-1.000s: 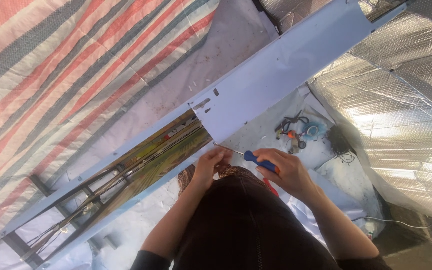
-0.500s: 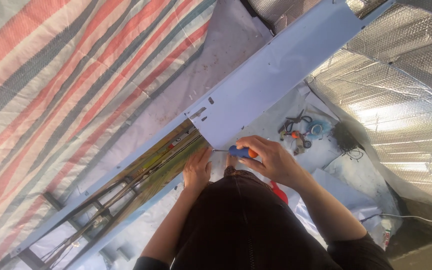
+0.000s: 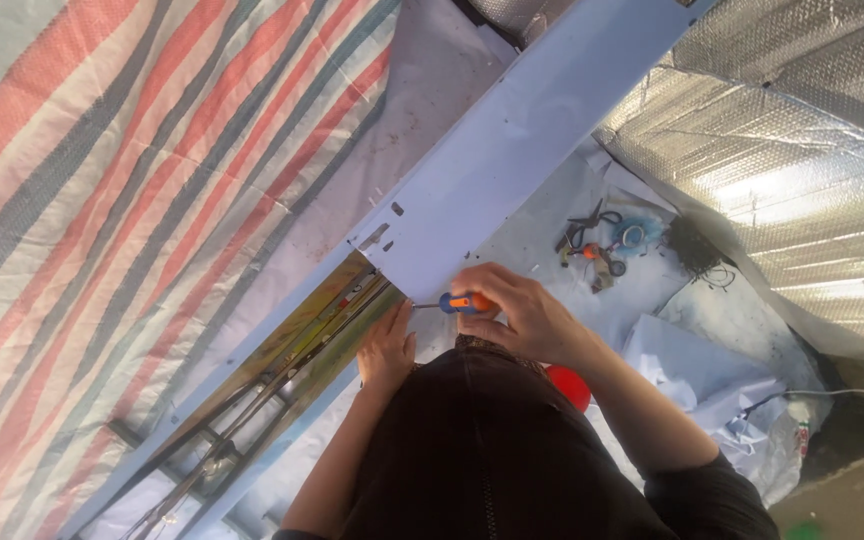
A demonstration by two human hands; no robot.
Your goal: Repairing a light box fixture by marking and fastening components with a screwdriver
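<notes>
Since the earlier frame both hands slid down-left along the long white panel (image 3: 512, 170), screwdriver tip now at its lower end. Right hand (image 3: 517, 315) closed round the orange-and-blue screwdriver (image 3: 457, 302), shaft level, pointing left at the panel's edge, likely a screw there. Left hand (image 3: 387, 350) flat, fingers loose, bracing the open channel of wires (image 3: 297, 345) just below. Small tool pile (image 3: 602, 245) lies apart, right, on white sheeting.

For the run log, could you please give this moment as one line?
right hand: grips screwdriver | tip: at white panel edge | left hand: rests on open channel
</notes>
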